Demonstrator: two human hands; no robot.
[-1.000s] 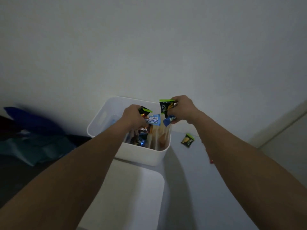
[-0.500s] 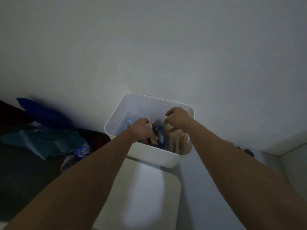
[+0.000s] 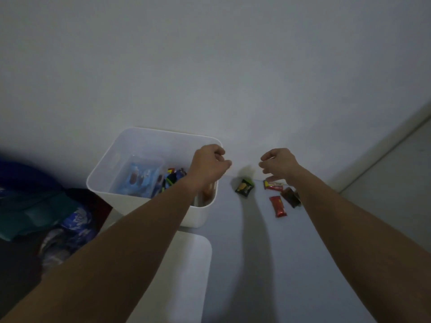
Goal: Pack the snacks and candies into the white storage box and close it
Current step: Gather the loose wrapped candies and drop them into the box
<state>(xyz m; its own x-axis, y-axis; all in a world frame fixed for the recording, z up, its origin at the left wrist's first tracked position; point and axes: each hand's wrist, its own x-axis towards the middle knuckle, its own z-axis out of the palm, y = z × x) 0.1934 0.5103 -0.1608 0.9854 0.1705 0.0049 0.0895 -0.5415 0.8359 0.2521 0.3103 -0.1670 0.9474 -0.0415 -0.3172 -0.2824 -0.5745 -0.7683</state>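
Now both hands hover with nothing in them. The left hand point(image 3: 210, 163) hangs over the right rim of the open white plastic storage box point(image 3: 121, 159), its grip loosely curled and holding nothing. The right hand point(image 3: 278, 160) is in the air above the loose sweets, fingers bent downward and slightly spread, its grip also holding nothing.

Below and left of the left grip, the box holds a clear inner tub with a blue packet point(image 3: 137, 178) and a jumble of small dark and blue wrappers point(image 3: 172, 178). Between the two grips, lower down on the pale grey table point(image 3: 268, 264), lies a black and yellow-green candy sachet point(image 3: 244, 187). Just under the right grip are a red wrapped bar point(image 3: 273, 185), a second red wrapped bar point(image 3: 278, 206) and a dark brown wrapped piece point(image 3: 290, 197), close together. Nearer the person, beneath the left forearm, the flat white rounded lid point(image 3: 186, 276) lies beside the box, off it. Far left of the left grip sits a heap of blue and teal fabric point(image 3: 35, 206).
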